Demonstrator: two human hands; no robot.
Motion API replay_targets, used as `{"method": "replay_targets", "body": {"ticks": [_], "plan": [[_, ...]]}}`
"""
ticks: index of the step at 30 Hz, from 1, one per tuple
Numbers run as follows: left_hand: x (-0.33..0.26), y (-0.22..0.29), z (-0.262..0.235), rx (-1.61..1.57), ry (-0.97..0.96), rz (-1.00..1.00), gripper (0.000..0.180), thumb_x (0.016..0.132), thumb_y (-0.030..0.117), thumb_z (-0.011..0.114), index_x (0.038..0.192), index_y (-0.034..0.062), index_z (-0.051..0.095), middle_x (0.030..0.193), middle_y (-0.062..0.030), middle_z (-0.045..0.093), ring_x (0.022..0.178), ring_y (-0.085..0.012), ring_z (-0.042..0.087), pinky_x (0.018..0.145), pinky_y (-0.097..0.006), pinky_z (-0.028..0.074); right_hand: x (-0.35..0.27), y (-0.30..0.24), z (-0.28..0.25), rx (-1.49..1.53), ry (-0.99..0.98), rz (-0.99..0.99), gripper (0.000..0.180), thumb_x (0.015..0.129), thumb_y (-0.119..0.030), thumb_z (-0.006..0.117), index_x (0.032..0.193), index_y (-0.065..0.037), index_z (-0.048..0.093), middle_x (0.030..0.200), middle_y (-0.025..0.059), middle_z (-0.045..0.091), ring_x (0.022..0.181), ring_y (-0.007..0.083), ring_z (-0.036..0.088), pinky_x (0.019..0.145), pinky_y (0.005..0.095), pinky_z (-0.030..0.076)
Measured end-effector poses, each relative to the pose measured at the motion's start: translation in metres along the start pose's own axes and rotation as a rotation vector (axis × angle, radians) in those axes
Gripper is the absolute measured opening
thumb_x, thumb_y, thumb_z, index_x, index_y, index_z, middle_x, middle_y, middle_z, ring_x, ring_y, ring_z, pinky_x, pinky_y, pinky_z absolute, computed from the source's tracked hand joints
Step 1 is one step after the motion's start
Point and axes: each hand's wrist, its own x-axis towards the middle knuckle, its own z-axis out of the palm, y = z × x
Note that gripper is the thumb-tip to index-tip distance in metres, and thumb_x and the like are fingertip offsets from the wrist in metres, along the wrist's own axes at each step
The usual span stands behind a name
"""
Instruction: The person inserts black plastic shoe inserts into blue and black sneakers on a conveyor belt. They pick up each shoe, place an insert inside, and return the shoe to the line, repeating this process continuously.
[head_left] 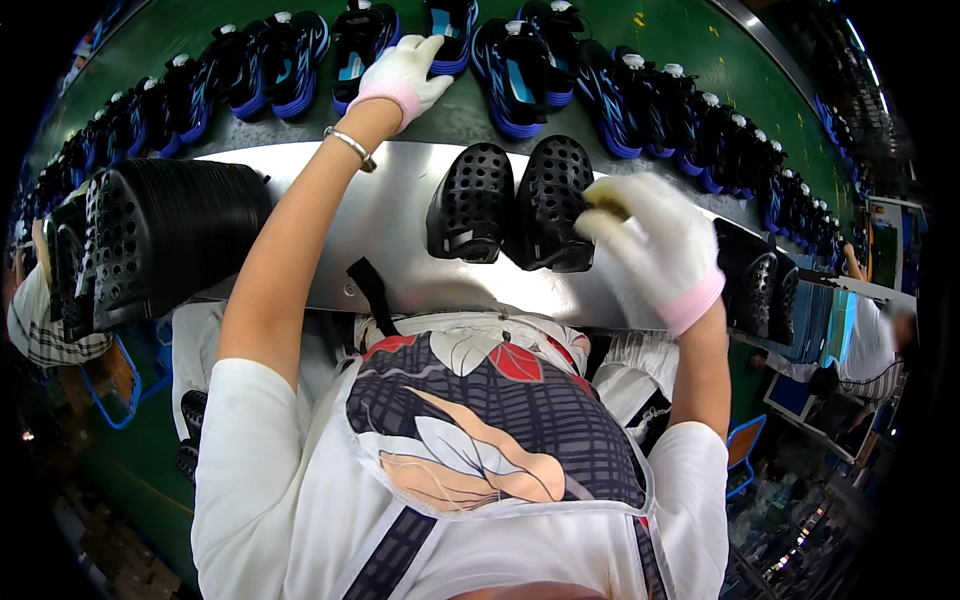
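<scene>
Both my hands wear white gloves with pink cuffs. My left hand [404, 80] reaches to the far side, its fingers spread beside the heel of a black-and-blue sports shoe [450, 38]; whether they touch it, I cannot tell. Another such shoe [361, 48] lies just behind that hand. In front of me, two black shoe-shaped shells with round holes, a left one [470, 200] and a right one [556, 200], stand side by side on a metal shelf [390, 220]. Smeared by motion, my right hand [655, 245] is close beside the right shell, with its fingers curled.
Sports shoes [510, 80] line the green surface [680, 40] in a long curve. Nested black perforated shells [180, 225] are stacked at the left, with more dark shells [765, 290] at the right. Other people [875, 340] sit at both sides. A blue-framed stool [125, 385] stands lower left.
</scene>
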Motion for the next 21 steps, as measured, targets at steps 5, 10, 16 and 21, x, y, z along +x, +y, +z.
{"method": "replay_targets", "body": {"ticks": [5,10,16,21], "plan": [[0.017,-0.009,0.012,-0.204,-0.028,-0.142,0.052,0.085,0.033,0.065,0.130,0.0111,0.052,0.124,-0.0141,0.056,0.105,-0.0321,0.060,0.090,-0.040,0.049,-0.022,0.001,0.028,-0.007,0.081,-0.048,0.030,0.071,-0.025,0.077,0.094,-0.009,0.065,0.090,0.0064,0.063,0.083,0.0266,0.062,0.074,0.0377,0.050],[0.016,-0.008,0.010,-0.097,-0.018,-0.108,0.052,0.083,0.035,0.067,0.129,0.0156,0.054,0.129,-0.0125,0.052,0.110,-0.0312,0.058,0.093,-0.039,0.048,-0.027,0.002,0.026,0.002,0.100,-0.109,0.034,0.065,-0.020,0.080,0.092,-0.007,0.065,0.094,0.0072,0.064,0.083,0.0271,0.062,0.073,0.0364,0.050],[0.035,-0.023,0.016,-0.071,-0.067,-0.090,0.033,0.084,0.031,0.065,0.105,0.0052,0.064,0.121,-0.0172,0.052,0.103,-0.0365,0.058,0.092,-0.039,0.048,-0.021,-0.001,0.028,0.001,0.073,-0.215,0.035,0.062,-0.020,0.081,0.089,-0.007,0.064,0.090,0.0060,0.063,0.080,0.0263,0.060,0.071,0.0366,0.049],[-0.001,-0.010,0.004,-0.192,-0.232,0.031,0.029,0.086,0.029,0.065,0.093,0.0014,0.064,0.092,-0.0164,0.059,0.089,-0.0344,0.058,0.081,-0.039,0.048,-0.026,0.004,0.032,-0.005,0.106,-0.135,0.034,0.064,-0.023,0.080,0.089,-0.009,0.062,0.089,0.0062,0.062,0.081,0.0268,0.060,0.072,0.0372,0.049]]}}
